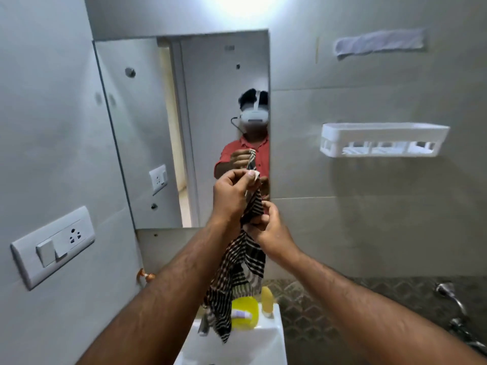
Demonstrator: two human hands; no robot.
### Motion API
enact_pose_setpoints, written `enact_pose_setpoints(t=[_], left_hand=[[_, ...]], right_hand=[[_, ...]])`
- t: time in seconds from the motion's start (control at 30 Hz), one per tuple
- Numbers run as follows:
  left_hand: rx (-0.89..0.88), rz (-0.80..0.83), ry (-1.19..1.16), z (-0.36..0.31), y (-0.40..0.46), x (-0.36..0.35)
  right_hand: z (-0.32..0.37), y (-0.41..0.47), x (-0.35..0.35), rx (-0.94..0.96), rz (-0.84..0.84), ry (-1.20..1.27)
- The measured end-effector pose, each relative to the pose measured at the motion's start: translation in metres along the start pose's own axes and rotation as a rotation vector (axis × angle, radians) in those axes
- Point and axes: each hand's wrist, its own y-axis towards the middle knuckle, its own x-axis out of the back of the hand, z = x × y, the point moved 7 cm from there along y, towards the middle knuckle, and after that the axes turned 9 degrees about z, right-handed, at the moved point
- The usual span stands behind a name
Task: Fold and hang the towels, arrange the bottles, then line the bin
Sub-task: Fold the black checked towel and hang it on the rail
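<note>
Both hands are raised in front of a wall mirror, each gripping a black-and-white striped cloth towel (243, 264). Higher up, the left hand (232, 193) pinches the towel's top corner between thumb and curled fingers. Just below and to the right of it, the right hand (268, 227) has its fingers closed around the bunched middle of the cloth. From there the towel hangs down in loose folds, its lower end dangling over a white ceramic sink (263, 341) at the bottom of the view. On the sink's back ledge, partly hidden behind the towel, sit a round yellow plastic container (245, 316) and a slim yellow bottle (267, 301). A rectangular frameless mirror (147, 133) reflects a person in a red shirt holding the same towel. To the right, a white plastic wall shelf (382, 140) is fixed to pale grey tiles. On the left wall is a white switch and socket plate (52, 246).
</note>
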Motion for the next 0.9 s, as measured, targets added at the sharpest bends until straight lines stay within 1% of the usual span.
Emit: enact_pose_setpoints(t=[0.13,0.2,0.23,0.3,0.33,0.37,0.4,0.47,0.53,0.6,0.67,0.73,0.9], left_hand=[[-0.05,0.093,-0.057,-0.049,-0.006,-0.06],[-0.055,0.151,-0.042,-0.062,-0.007,-0.086],[-0.047,0.177,-0.039,-0.067,-0.007,-0.096],[-0.011,0.221,-0.047,-0.07,-0.009,-0.12],[0.012,0.237,-0.054,-0.068,-0.01,-0.13],[0.038,0.258,-0.057,-0.067,-0.012,-0.143],[0.06,0.278,-0.065,-0.063,-0.014,-0.152],[0.093,0.31,-0.068,-0.056,-0.017,-0.174],[0.111,0.323,-0.07,-0.05,-0.019,-0.193],[0.137,0.351,-0.088,-0.046,-0.022,-0.211],[0.16,0.375,-0.086,-0.042,-0.025,-0.225],[0.168,0.39,-0.07,-0.038,-0.028,-0.239],[0.234,0.408,-0.169,-0.026,-0.043,-0.271]], right_hand=[[0.021,-0.02,0.051,-0.077,-0.057,-0.095],[0.031,-0.031,0.077,-0.077,-0.092,-0.154],[0.041,-0.04,0.091,-0.083,-0.152,-0.218],[0.065,-0.062,0.127,-0.034,-0.354,-0.345],[0.076,-0.072,0.141,0.04,-0.427,-0.347],[0.089,-0.081,0.153,0.106,-0.446,-0.287],[0.096,-0.086,0.16,0.155,-0.42,-0.193],[0.111,-0.091,0.175,0.173,-0.344,-0.053],[0.118,-0.097,0.191,0.102,-0.298,0.017],[0.123,-0.106,0.201,0.011,-0.201,0.112],[0.124,-0.114,0.21,-0.041,-0.113,0.141],[0.126,-0.124,0.225,-0.032,-0.132,0.107],[0.131,-0.148,0.271,0.042,-0.38,0.034]])
